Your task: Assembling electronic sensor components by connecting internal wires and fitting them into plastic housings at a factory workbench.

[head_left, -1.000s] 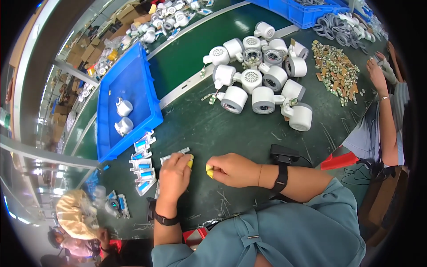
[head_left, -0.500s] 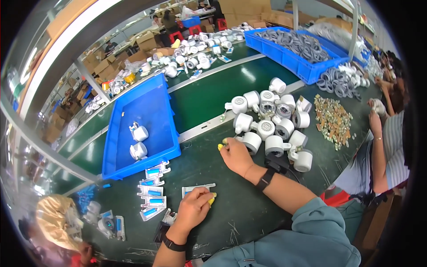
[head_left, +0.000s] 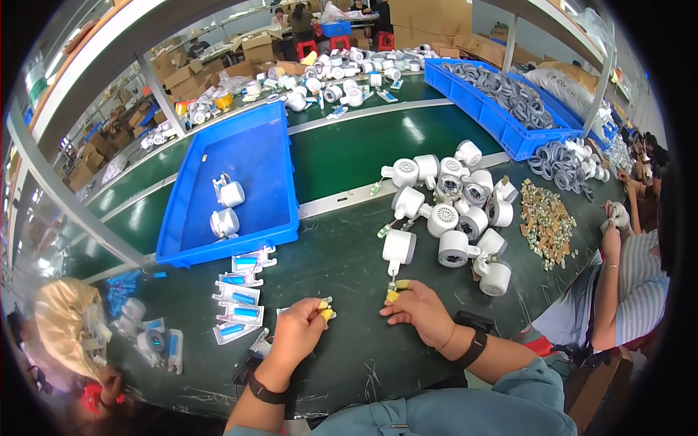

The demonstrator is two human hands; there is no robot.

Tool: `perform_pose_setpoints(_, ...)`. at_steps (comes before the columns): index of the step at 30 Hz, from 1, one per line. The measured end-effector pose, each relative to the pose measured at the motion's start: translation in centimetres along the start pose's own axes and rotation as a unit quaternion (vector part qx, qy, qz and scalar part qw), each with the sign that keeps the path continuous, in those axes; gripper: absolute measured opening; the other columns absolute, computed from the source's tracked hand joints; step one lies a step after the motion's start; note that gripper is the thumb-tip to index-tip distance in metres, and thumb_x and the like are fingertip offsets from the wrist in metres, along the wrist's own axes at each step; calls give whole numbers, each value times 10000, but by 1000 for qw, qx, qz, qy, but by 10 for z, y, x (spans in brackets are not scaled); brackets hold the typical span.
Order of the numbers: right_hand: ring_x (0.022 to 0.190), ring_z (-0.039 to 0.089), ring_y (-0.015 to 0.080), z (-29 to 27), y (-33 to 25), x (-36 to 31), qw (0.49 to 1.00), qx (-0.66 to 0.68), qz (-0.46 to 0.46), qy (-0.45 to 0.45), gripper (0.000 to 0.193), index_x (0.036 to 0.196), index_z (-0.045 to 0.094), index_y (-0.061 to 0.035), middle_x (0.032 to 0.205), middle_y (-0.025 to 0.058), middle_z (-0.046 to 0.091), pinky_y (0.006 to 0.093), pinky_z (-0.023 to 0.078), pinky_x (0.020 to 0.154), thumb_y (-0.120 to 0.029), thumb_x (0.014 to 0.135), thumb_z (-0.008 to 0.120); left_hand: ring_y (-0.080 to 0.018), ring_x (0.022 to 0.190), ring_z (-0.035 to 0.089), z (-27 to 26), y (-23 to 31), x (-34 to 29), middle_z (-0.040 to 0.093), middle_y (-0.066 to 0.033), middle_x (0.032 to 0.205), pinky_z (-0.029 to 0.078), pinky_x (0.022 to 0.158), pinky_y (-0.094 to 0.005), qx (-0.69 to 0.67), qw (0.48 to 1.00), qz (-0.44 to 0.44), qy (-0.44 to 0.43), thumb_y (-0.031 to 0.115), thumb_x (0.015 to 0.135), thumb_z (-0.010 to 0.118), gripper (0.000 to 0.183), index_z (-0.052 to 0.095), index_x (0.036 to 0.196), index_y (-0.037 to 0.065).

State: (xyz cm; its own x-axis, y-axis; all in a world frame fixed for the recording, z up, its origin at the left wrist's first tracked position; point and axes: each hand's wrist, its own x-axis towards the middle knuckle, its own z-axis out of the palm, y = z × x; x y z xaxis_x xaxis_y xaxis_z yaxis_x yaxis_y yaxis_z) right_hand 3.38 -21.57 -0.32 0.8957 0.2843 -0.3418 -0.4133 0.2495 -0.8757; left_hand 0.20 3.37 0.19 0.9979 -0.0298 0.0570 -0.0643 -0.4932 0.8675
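My left hand [head_left: 302,327], with yellow covers on the fingertips, is closed on a white plastic shell [head_left: 281,311]. The hand hides most of that shell. To the right, my right hand [head_left: 420,314] pinches a small circuit board [head_left: 392,288] between yellow-covered thumb and finger. Thin wires join the board to a white cup-shaped housing with a stubby handle [head_left: 398,248], which lies on the bench just beyond my fingers. Beyond it spreads a pile of similar white housings [head_left: 443,219]. Left of my left hand lie several clear-white shells holding blue cylinders [head_left: 246,312].
A blue tray [head_left: 289,156] holds two white units. Small circuit boards [head_left: 549,225] are heaped at the right, near grey rings [head_left: 560,171] and a blue crate [head_left: 523,147]. A green conveyor [head_left: 363,149] runs behind. Co-workers sit at both sides.
My right hand has come back from the pile toward me, holding the circuit board. One white housing now lies nearer, apart from the pile. My left hand has shifted slightly left.
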Motion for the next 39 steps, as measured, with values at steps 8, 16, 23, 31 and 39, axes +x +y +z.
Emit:
perform_pose_setpoints(8,801,673,159,8,9,21,980,-58,105,-161,221,1134,571,10,957,82,637,256,555,662,-151,985,544,-85,655,649,11,-3,0,635,-43,811,492,546,-218,-43,997,17,-57,-51,901,559,170,642,1046,-16)
perform_pose_setpoints(16,776,663,129,20,12,12,962,-134,88,-219,177,1129,563,-4,936,67,637,234,538,632,-84,1014,455,-80,666,609,16,-3,1,630,-55,879,477,576,-224,-41,995,76,-59,-73,870,549,210,618,1060,-20)
perform_pose_setpoints(23,738,652,110,21,13,7,964,-152,53,-213,152,1074,562,11,894,62,639,238,543,619,-71,998,459,-70,657,548,17,2,-2,629,-41,889,446,577,-221,-34,994,79,-62,-47,874,608,167,636,1035,-11)
perform_pose_setpoints(31,739,657,120,22,11,6,959,-188,31,-211,147,1086,552,17,898,71,638,244,549,609,-63,1000,463,-96,645,558,14,4,-3,629,-54,875,447,567,-232,-29,993,91,-69,-45,836,642,176,640,1006,-3)
perform_pose_setpoints(39,610,661,150,29,18,2,929,-320,-78,-167,66,961,552,14,797,96,639,268,523,541,-18,932,503,-292,690,647,12,13,-6,647,-127,919,514,578,-345,135,971,189,-47,-34,756,653,278,600,1023,18)
